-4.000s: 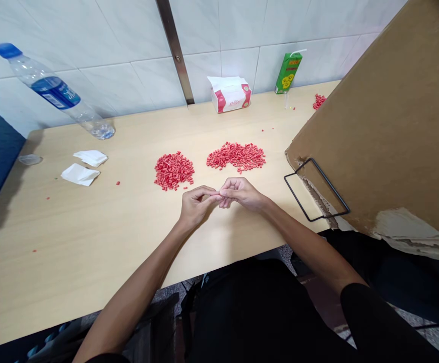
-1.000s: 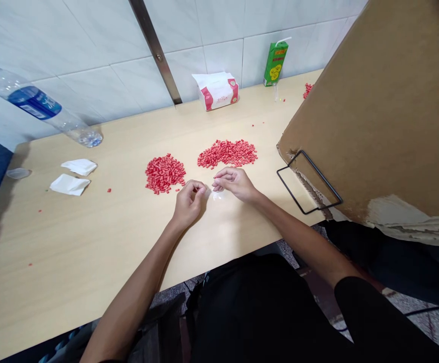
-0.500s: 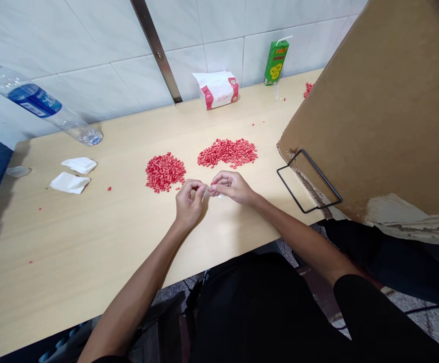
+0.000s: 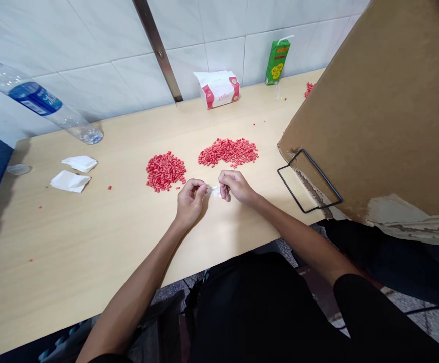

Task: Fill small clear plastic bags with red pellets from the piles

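Lying on the desk (image 4: 128, 227) at eleven o'clock from the left hand (image 4: 189, 201) is a rounded pile of small red pieces (image 4: 165, 171). That hand pinches clear plastic (image 4: 214, 191), which juts toward two o'clock. A wider red pile (image 4: 228, 153) sits at twelve o'clock from the right hand (image 4: 236, 185), whose fingers curl; whether they grip anything, I cannot tell.

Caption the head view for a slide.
Left hand and right hand curled near a rounder pile and wider pile of red pieces.
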Demonstrator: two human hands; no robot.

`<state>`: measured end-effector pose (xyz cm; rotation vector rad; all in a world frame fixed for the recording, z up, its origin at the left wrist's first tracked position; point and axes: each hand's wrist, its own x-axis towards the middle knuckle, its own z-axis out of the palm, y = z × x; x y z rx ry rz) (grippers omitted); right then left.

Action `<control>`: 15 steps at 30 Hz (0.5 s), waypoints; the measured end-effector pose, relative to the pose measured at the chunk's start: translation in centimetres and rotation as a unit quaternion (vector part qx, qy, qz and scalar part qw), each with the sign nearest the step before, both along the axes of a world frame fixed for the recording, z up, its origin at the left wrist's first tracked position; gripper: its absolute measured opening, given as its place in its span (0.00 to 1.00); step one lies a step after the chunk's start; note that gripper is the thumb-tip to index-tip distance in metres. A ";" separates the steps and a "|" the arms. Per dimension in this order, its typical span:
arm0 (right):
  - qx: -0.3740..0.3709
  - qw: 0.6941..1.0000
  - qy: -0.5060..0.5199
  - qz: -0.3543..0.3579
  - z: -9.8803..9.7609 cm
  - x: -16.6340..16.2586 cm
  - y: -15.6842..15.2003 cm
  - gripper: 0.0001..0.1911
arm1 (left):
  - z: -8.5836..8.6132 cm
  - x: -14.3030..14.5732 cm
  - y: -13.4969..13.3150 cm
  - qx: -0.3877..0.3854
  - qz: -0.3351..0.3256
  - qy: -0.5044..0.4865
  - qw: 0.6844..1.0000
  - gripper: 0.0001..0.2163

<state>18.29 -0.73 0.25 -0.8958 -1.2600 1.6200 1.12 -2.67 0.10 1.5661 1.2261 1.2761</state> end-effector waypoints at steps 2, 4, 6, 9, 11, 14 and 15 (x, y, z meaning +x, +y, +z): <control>-0.014 1.000 0.007 -0.005 0.1 -0.2 0.0 0.19 | 0.1 0.1 0.0 0.001 -0.003 -0.003 1.000 0.11; -0.026 0.999 0.023 -0.008 0.1 -0.3 0.1 0.22 | 0.1 0.1 0.0 0.001 -0.004 -0.002 1.000 0.11; -0.034 0.999 0.041 -0.007 0.1 -0.4 0.1 0.23 | 0.1 0.1 0.0 0.000 -0.004 -0.003 1.000 0.12; -0.035 0.997 0.068 0.002 0.2 -0.3 0.0 0.24 | 0.0 0.0 0.0 0.003 0.000 -0.004 1.000 0.12; -0.036 0.995 0.087 0.024 0.3 -0.2 0.0 0.24 | 0.0 0.1 0.0 0.006 0.005 -0.004 1.000 0.12; -0.052 0.989 0.110 0.087 0.5 0.0 -0.1 0.24 | 0.2 0.2 -0.3 0.003 0.004 -0.010 1.000 0.12; -0.059 0.985 0.117 0.108 0.5 0.0 -0.2 0.25 | 0.3 0.3 -0.4 0.001 0.003 -0.015 1.000 0.13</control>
